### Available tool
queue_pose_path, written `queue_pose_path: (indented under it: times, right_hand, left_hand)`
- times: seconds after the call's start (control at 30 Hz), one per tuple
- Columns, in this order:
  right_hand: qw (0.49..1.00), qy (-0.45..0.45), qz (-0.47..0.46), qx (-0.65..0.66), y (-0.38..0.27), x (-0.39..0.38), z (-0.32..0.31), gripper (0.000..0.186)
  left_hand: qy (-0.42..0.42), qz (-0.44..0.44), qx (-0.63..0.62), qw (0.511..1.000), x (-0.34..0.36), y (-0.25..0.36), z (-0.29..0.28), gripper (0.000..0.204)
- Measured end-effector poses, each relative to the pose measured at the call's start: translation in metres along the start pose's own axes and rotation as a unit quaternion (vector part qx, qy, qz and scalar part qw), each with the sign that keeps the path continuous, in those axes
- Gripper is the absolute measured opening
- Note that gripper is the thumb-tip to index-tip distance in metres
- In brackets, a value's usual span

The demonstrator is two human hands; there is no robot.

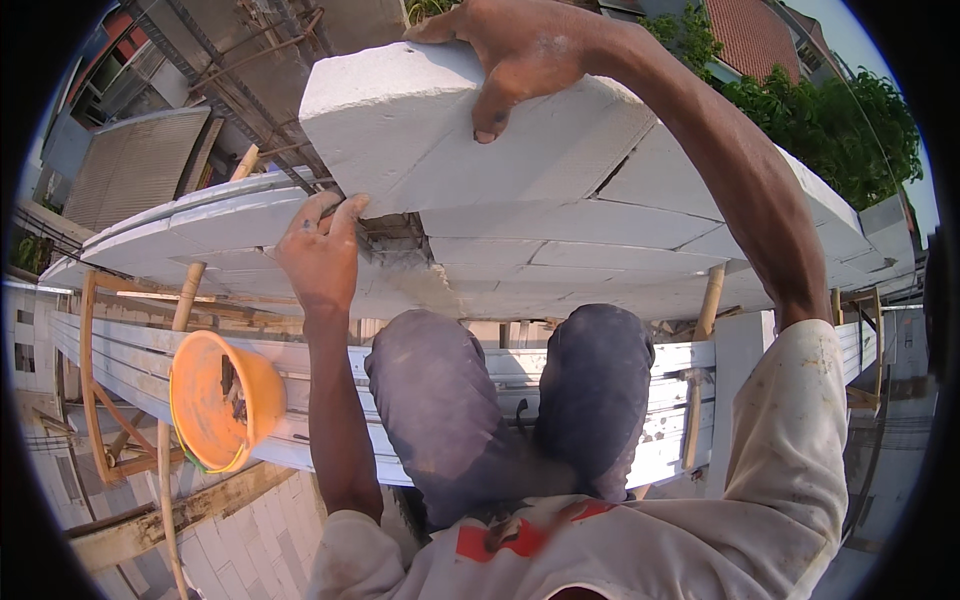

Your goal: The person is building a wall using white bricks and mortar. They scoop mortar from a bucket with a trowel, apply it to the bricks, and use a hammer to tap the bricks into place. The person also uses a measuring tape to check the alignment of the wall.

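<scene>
A white lightweight concrete block [415,130] sits at the top of a white block wall [600,240]. My right hand [520,65] grips its top edge, fingers over the edge and thumb down its near face. My left hand [320,240] has thumb and fingers curled at the block's lower left corner, beside steel rebar [210,70]. Below that corner, a dark recess [395,235] with rough mortar interrupts the wall.
I squat on white scaffold planks [680,440] with wooden poles [185,295] and frames at both sides. An orange bucket [225,400] with tools inside stands to my left. Rooftops [750,35] and trees [820,130] show beyond the wall.
</scene>
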State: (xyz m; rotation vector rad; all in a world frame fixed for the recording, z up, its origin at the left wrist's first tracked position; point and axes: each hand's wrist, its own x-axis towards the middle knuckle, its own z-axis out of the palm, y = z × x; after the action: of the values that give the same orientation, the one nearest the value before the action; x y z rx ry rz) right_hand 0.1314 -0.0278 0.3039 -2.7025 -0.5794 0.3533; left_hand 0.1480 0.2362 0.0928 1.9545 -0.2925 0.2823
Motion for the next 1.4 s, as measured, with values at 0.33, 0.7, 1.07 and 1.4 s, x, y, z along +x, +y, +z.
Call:
queue_pose_path:
  times: [0.33,0.7,1.07,1.4]
  right_hand:
    - [0.985,0.119,0.043,-0.119,0.032,0.012,0.030,0.117]
    - [0.979,0.126,0.057,-0.147,0.067,0.031,0.036,0.117]
    - [1.000,0.016,0.011,0.000,0.050,0.033,0.026,0.081]
    - [0.995,-0.008,0.097,-0.023,0.035,0.018,0.022,0.070]
  left_hand:
    - [-0.040,0.091,0.000,0.995,0.007,-0.008,0.007,0.012]
    - [-0.017,0.090,0.035,0.995,0.035,-0.029,0.046,0.017]
    - [-0.051,0.064,0.050,0.995,0.040,-0.036,0.052,0.016]
    - [-0.057,0.055,0.061,0.995,0.040,-0.034,0.052,0.015]
